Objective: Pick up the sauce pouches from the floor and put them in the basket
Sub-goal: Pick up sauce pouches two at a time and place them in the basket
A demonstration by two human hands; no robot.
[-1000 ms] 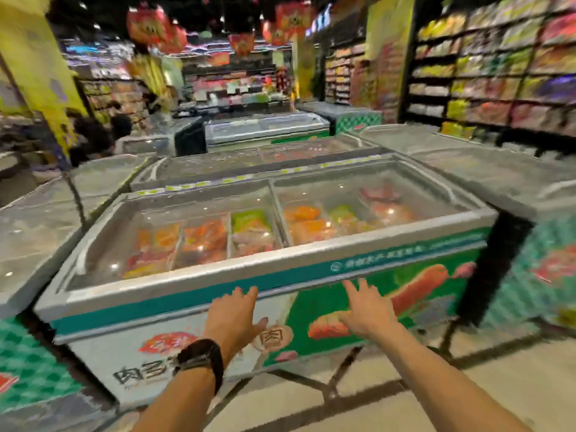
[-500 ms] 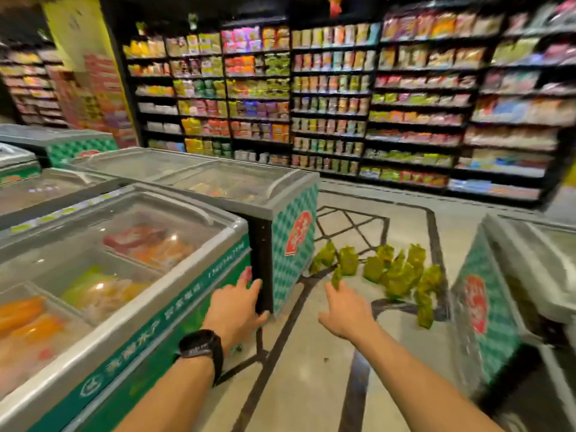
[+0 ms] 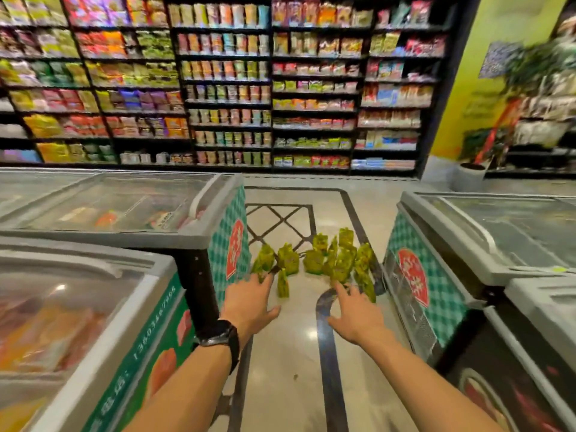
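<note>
Ahead on the marble floor (image 3: 280, 353), scattered between two chest freezers (image 3: 229, 241): green sauce pouches (image 3: 314, 260). Nearer, left hand (image 3: 249, 302) and right hand (image 3: 355, 316) outstretched toward them, fingers spread loosely, gripping nothing.

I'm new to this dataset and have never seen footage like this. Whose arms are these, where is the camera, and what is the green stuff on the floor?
There is no machine here. A person wears a wide-angle camera on the head, looking forward and down, so both arms are their own. The left hand, above a dark wristwatch, and the right hand reach forward with fingers spread; neither holds anything. Ahead, green sauce pouches lie scattered on the floor between the left freezer and the right freezer. Stocked shelves fill the back wall. I cannot make out a basket.
</note>
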